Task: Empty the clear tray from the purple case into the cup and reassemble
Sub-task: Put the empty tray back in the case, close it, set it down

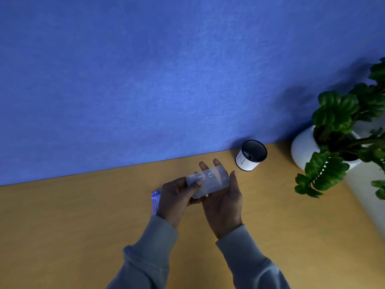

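The clear tray (pixel 207 181) is up off the counter (pixel 83 215), held between both hands in front of the person, and the purple case (pixel 155 200) lies on the counter just behind the left hand (pixel 176 200), mostly hidden by it. The cup (pixel 251 155) stands well to the right, near the blue wall (pixel 166 69).

The main risk is a spill. The tray is far short of the cup, so if it tips on the way over, whatever it holds could scatter on the counter; whether anything is in it is too faint to tell. The cup's mouth is narrow against the tray's length, so a careless pour could miss it. The plant (pixel 343 132) beside the cup could also catch a sleeve.

The left hand pinches the tray's near-left corner, thumb on top. The right hand (pixel 223 203) cradles it from below and the right side, palm up, fingers spread under the far edge. The tray sits roughly level, tilted slightly.
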### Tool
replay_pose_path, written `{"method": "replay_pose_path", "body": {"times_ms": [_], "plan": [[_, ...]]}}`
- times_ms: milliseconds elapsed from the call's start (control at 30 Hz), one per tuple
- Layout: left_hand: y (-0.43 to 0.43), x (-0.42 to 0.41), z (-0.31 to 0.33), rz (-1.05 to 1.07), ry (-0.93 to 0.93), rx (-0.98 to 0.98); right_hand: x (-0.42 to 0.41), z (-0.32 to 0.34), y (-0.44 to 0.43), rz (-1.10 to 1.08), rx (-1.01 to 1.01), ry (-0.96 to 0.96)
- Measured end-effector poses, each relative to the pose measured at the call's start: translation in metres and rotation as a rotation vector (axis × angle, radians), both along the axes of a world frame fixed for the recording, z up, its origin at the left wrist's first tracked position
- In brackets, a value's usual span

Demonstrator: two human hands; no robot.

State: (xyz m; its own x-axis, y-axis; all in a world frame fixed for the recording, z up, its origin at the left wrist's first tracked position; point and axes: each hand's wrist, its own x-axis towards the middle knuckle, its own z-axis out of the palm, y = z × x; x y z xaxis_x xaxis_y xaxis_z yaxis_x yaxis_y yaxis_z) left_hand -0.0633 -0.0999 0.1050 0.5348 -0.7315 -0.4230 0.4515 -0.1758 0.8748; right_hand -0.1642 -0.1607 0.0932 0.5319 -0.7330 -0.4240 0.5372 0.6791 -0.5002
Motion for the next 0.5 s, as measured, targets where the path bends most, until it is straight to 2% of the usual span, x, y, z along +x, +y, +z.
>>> {"method": "replay_pose_path", "body": {"times_ms": [267,367,500], "plan": [[0.019,0.009,0.001,-0.012,-0.108,0.020,0.011,0.005,-0.001,-0.014,0.054,-0.076],[0.034,0.027,-0.008,0.140,-0.127,0.078,0.009,0.006,-0.007,-0.012,0.077,-0.060],[0.060,0.047,-0.048,0.244,-0.551,0.409,0.001,0.002,-0.010,0.031,0.106,0.012]]}}
